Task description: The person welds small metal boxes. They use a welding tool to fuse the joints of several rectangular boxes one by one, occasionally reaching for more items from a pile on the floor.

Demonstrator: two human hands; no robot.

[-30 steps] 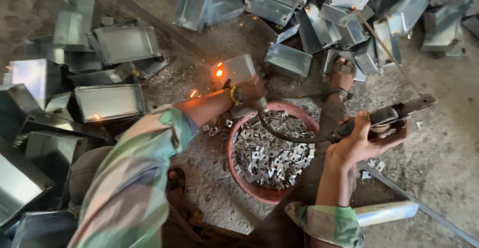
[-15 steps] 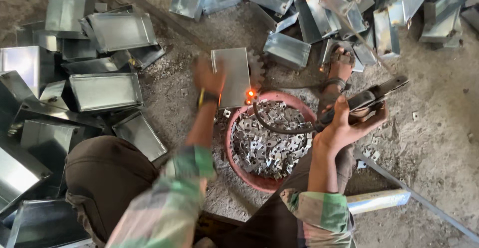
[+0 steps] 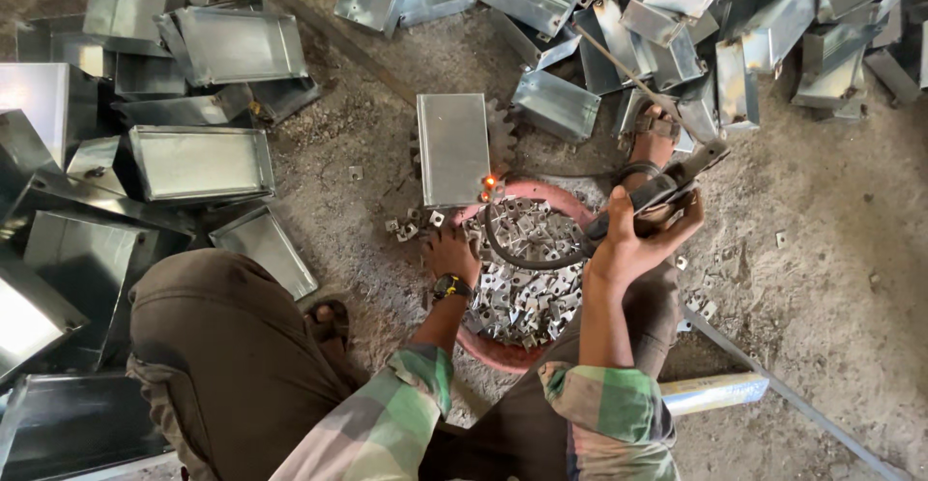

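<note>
squatting low on the floor, we see our knees and checked sleeves nearest the camera, with a pale tube (image 3: pixel 713 392) lying by the right leg; our left hand (image 3: pixel 452 254), watch on the wrist, reaches down with fingers curled at the rim of the red basin (image 3: pixel 488 348), among the small metal brackets (image 3: pixel 522 283) heaped inside, though we cannot tell whether it has one pinched; the basin sits between our legs, it seems so the pieces stay within easy reach of both hands; our right hand (image 3: pixel 633 239) is wrapped tight round a dark handled tool (image 3: pixel 667 186), held up over the basin's far edge with its cable looping down across the brackets; just beyond the basin a grey sheet-metal box (image 3: pixel 452 147) lies flat, with a small orange glow (image 3: pixel 490 182) at its near corner; farther out, finished metal boxes (image 3: pixel 203 162) pile left and more boxes (image 3: pixel 677 36) across the top; the ground is rough, dusty concrete (image 3: pixel 831 249) strewn with scraps.
</note>
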